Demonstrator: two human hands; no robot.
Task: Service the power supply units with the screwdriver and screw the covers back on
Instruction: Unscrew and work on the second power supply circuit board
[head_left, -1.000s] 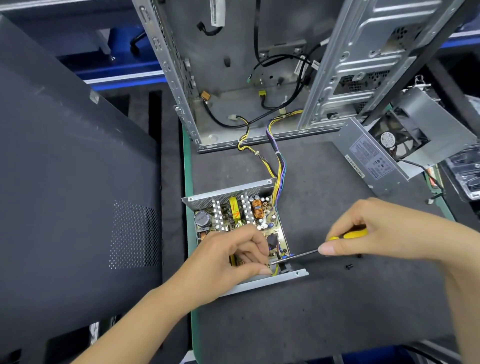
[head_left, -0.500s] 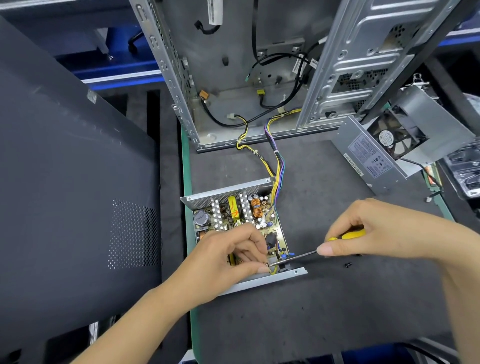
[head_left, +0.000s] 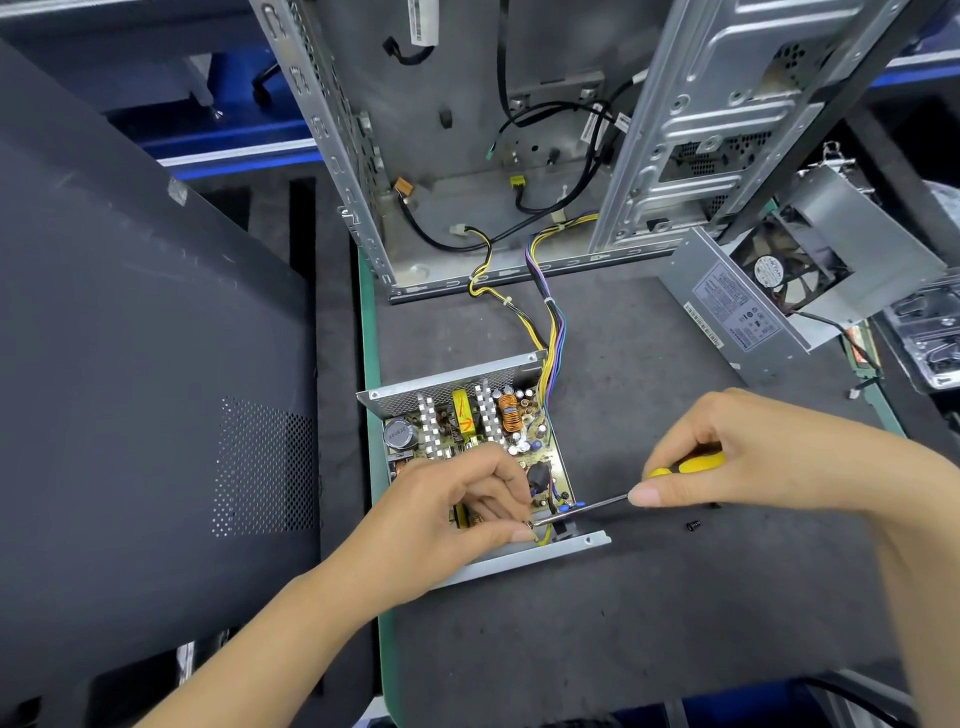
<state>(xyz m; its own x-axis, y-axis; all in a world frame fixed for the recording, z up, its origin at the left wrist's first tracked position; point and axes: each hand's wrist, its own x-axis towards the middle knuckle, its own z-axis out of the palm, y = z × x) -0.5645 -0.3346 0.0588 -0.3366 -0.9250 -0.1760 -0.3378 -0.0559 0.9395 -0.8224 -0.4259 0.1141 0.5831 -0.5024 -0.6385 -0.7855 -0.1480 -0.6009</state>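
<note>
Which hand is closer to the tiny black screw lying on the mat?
The right hand. It grips the yellow screwdriver just above and beside the screw. The left hand is farther off, pinching at the screwdriver's tip inside the open power supply.

Open power supply unit (head_left: 467, 441) sits centre frame on the dark mat, cover off, circuit board bare: heatsinks, copper coil, capacitors. Screwdriver (head_left: 613, 501), yellow handle, lies nearly level, tip low in the unit's near right corner. Second unit (head_left: 737, 306), grey and labelled, rests upper right, its fan cover (head_left: 831, 254) tipped open. A loose black screw (head_left: 693, 526) lies right of centre.
</note>
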